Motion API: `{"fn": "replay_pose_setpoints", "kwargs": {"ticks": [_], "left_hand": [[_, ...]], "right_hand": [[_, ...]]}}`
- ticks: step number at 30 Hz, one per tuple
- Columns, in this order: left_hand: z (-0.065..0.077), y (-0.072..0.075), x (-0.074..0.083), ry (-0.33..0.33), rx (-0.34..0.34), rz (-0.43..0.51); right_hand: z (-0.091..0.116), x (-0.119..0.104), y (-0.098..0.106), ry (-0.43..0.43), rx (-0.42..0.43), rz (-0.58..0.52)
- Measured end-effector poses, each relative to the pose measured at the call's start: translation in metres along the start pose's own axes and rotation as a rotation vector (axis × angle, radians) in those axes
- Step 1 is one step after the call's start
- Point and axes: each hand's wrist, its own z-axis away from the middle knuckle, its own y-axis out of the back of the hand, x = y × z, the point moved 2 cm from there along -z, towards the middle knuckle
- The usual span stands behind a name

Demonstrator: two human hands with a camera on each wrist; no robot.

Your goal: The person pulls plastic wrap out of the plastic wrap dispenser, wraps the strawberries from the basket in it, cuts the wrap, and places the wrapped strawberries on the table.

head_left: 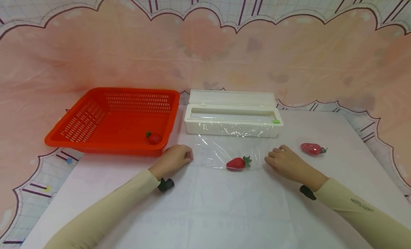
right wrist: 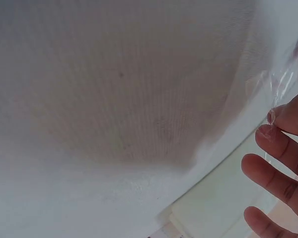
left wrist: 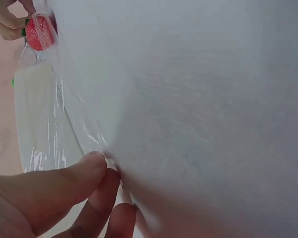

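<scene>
- Pink cloth [head_left: 144, 45] with a scalloped dark outline hangs behind a white table [head_left: 224, 209].
- Clear film [head_left: 208, 154] stretches between the two hands, in front of the box [head_left: 191, 125], with shiny creases along it.
- One strawberry [head_left: 236, 164], leaves toward the right hand, is at the film's near edge; whether the film passes over or under it, I cannot tell.
- Left hand [head_left: 173, 159]: just beside the basket's near right corner, it pinches the film's left end between thumb and index finger.
- Right hand [head_left: 285, 163]: thumb and index finger pinch the film's other end, while the remaining fingers spread loosely.
- Behind the film, the white box has its lid [head_left: 231, 97] raised, a pale roll [head_left: 231, 117] inside and a green tab [head_left: 276, 121] at its right end.
- To the left is a red basket [head_left: 106, 146] with slotted sides; a second strawberry [head_left: 154, 138] lies in its near right corner.
- Beyond the right hand, a shiny wrapped strawberry [head_left: 310, 148] lies on the table.
- Both sleeves [head_left: 118, 202] are pale yellow.
</scene>
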Motion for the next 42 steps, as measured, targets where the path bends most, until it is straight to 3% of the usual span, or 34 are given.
{"fn": "replay_pose_setpoints", "kwargs": {"ticks": [10, 15, 19, 22, 24, 27, 33, 42], "left_hand": [[-0.008, -0.001, 0.003, 0.067, -0.048, -0.028], [-0.005, -0.001, 0.006, 0.055, -0.035, -0.079], [-0.001, -0.001, 0.024, -0.064, 0.063, -0.183], [-0.002, -0.008, 0.046, -0.233, 0.120, -0.254], [-0.005, -0.015, 0.060, -0.339, 0.123, -0.294], [-0.011, -0.026, 0.078, -0.436, 0.097, -0.392], [-0.023, -0.041, 0.097, -0.505, 0.077, -0.528], [-0.033, -0.046, 0.101, -0.504, 0.086, -0.559]], "right_hand": [[-0.004, 0.000, -0.007, 0.019, -0.009, 0.018], [-0.002, -0.001, -0.005, -0.032, -0.026, 0.021], [-0.005, -0.009, 0.006, -0.054, 0.049, -0.016], [-0.015, -0.021, 0.010, -0.009, 0.097, -0.040], [-0.023, -0.028, 0.010, 0.027, 0.109, -0.037], [-0.034, -0.036, 0.008, 0.064, 0.112, -0.031], [-0.047, -0.041, -0.001, 0.090, 0.130, 0.017], [-0.053, -0.038, -0.002, 0.067, 0.143, -0.025]]}}
